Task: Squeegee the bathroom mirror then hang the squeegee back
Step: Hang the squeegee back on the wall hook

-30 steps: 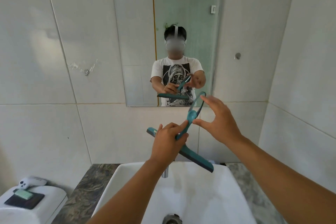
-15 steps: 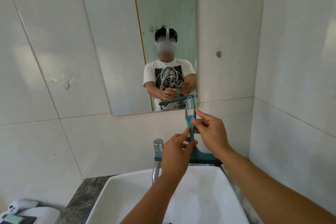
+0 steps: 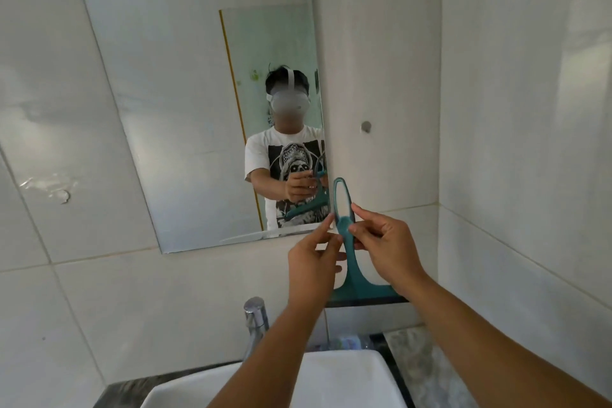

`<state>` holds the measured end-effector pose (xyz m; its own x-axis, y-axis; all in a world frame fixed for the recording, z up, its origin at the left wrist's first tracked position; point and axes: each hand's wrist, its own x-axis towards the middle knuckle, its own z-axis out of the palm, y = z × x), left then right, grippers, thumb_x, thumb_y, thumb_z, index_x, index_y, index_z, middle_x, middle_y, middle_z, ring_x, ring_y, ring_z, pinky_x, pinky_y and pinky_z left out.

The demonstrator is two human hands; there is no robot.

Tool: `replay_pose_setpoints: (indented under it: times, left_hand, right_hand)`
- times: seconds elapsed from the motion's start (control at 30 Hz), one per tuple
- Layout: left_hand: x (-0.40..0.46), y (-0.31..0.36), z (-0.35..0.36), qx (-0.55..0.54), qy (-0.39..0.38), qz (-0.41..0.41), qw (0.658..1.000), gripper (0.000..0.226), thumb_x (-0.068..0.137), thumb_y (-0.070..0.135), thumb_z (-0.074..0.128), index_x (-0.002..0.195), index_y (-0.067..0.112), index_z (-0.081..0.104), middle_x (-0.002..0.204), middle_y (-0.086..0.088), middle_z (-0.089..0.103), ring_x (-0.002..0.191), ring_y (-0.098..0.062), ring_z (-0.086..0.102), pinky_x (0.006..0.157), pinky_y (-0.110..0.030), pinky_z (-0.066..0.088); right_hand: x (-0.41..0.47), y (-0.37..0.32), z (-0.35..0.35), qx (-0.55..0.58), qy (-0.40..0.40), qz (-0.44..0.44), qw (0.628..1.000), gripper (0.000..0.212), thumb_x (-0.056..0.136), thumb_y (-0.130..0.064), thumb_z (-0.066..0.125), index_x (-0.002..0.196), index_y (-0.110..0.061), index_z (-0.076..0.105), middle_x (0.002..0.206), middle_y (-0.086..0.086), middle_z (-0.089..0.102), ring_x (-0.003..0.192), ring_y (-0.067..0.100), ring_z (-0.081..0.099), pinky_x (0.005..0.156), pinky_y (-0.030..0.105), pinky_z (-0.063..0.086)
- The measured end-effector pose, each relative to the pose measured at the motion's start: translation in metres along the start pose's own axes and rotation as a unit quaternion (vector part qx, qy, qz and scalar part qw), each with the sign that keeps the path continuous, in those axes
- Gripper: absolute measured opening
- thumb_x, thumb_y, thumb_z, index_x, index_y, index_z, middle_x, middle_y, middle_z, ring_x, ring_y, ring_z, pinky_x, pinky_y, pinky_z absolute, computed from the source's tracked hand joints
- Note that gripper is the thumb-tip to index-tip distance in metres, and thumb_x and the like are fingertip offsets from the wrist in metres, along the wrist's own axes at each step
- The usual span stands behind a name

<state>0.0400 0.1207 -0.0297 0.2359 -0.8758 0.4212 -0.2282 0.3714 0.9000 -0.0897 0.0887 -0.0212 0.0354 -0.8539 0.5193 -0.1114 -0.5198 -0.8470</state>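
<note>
A teal squeegee (image 3: 353, 278) stands upright in front of the wall, blade down and level, its loop handle (image 3: 341, 199) pointing up. My right hand (image 3: 387, 248) pinches the handle just below the loop. My left hand (image 3: 313, 267) touches the handle from the left with its fingertips, and whether it grips is unclear. The bathroom mirror (image 3: 185, 103) hangs on the tiled wall to the left and reflects a person holding the squeegee. A small round metal hook (image 3: 366, 126) sticks out of the tile to the right of the mirror, above the loop.
A white basin (image 3: 344, 381) sits below my arms, with a chrome tap (image 3: 255, 318) behind it. A dark marble counter (image 3: 420, 354) runs to the right corner. The right side wall (image 3: 530, 142) stands close. A patch of old adhesive (image 3: 53, 187) marks the left tile.
The squeegee has swung from a slanted pose to upright and moved right, toward the wall beside the mirror. My view has shifted right and up, and my left hand has loosened to fingertips.
</note>
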Motion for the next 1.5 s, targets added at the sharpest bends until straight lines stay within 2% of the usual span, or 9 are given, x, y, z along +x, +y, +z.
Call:
replay_pose_setpoints:
  times: [0.13,0.43,0.6,0.83,0.97,1.13,1.3,1.43,1.5]
  left_hand:
    - [0.021,0.012,0.011,-0.02,-0.015,0.019,1.0,0.04,0.094,0.014,0.062,0.134,0.021,0.059,0.097,0.004,0.075,0.079,-0.011,0.074,0.067,-0.025,0.06]
    - [0.094,0.031,0.054,0.014,-0.025,0.065,0.997,0.043,0.093,0.015,0.064,0.135,0.023,0.058,0.096,0.006,0.074,0.077,-0.006,0.073,0.063,-0.017,0.056]
    - [0.121,0.03,0.077,-0.004,-0.014,0.086,0.996,0.044,0.092,0.012,0.065,0.133,0.025,0.057,0.098,0.008,0.073,0.077,-0.005,0.073,0.064,-0.017,0.057]
    - [0.146,0.006,0.095,-0.006,0.005,0.093,0.996,0.044,0.092,0.011,0.064,0.133,0.025,0.058,0.109,0.0,0.073,0.079,-0.005,0.073,0.068,-0.02,0.059]
    - [0.154,-0.005,0.097,0.002,0.024,0.111,0.994,0.045,0.09,0.011,0.066,0.127,0.035,0.055,0.111,0.002,0.073,0.079,-0.003,0.072,0.07,-0.018,0.058]
    - [0.159,-0.02,0.099,0.008,0.036,0.099,0.994,0.044,0.09,0.013,0.067,0.128,0.034,0.06,0.085,0.025,0.071,0.079,-0.006,0.072,0.075,-0.025,0.06]
    - [0.159,-0.028,0.105,0.008,0.049,0.113,0.992,0.045,0.091,0.013,0.067,0.13,0.034,0.059,0.089,0.019,0.072,0.077,-0.008,0.072,0.073,-0.026,0.06]
    - [0.157,-0.032,0.109,0.026,0.054,0.124,0.99,0.047,0.092,0.015,0.066,0.134,0.035,0.055,0.087,0.019,0.071,0.077,-0.014,0.072,0.071,-0.026,0.06]
    - [0.155,-0.031,0.108,0.028,0.048,0.121,0.991,0.048,0.093,0.015,0.065,0.135,0.035,0.054,0.09,0.019,0.071,0.078,-0.012,0.071,0.07,-0.022,0.059]
  right_hand:
    - [0.022,-0.002,-0.01,-0.015,0.005,-0.021,1.0,0.041,0.09,-0.018,0.064,0.131,-0.023,0.06,0.102,-0.002,0.075,0.089,0.013,0.072,0.086,0.037,0.059]
    - [0.098,0.009,-0.038,-0.021,0.042,-0.074,0.996,0.04,0.091,-0.017,0.063,0.131,-0.021,0.06,0.104,-0.001,0.074,0.091,0.012,0.071,0.087,0.035,0.058]
    - [0.131,0.021,-0.049,-0.021,0.065,-0.089,0.994,0.039,0.092,-0.017,0.063,0.13,-0.024,0.061,0.102,-0.009,0.072,0.091,0.006,0.069,0.084,0.016,0.054]
    - [0.154,0.042,-0.05,-0.01,0.063,-0.087,0.994,0.038,0.093,-0.016,0.061,0.131,-0.023,0.06,0.103,-0.014,0.068,0.087,-0.004,0.064,0.079,0.006,0.048]
    - [0.161,0.055,-0.043,0.004,0.071,-0.089,0.993,0.038,0.093,-0.015,0.062,0.13,-0.023,0.06,0.102,-0.013,0.069,0.09,0.0,0.067,0.08,0.011,0.052]
    - [0.164,0.067,-0.039,0.026,0.086,-0.086,0.992,0.038,0.093,-0.012,0.062,0.129,-0.023,0.061,0.098,-0.014,0.071,0.092,0.001,0.067,0.081,0.013,0.053]
    - [0.163,0.072,-0.039,0.02,0.094,-0.102,0.99,0.038,0.093,-0.011,0.062,0.129,-0.022,0.061,0.098,-0.019,0.068,0.091,-0.004,0.066,0.081,0.009,0.05]
    - [0.164,0.075,-0.041,-0.036,0.127,-0.118,0.984,0.036,0.091,-0.018,0.065,0.127,-0.021,0.063,0.107,-0.003,0.07,0.094,0.007,0.066,0.086,0.023,0.056]
    - [0.164,0.075,-0.043,-0.055,0.124,-0.12,0.983,0.037,0.091,-0.019,0.066,0.127,-0.022,0.063,0.103,0.001,0.069,0.091,0.012,0.066,0.084,0.029,0.059]
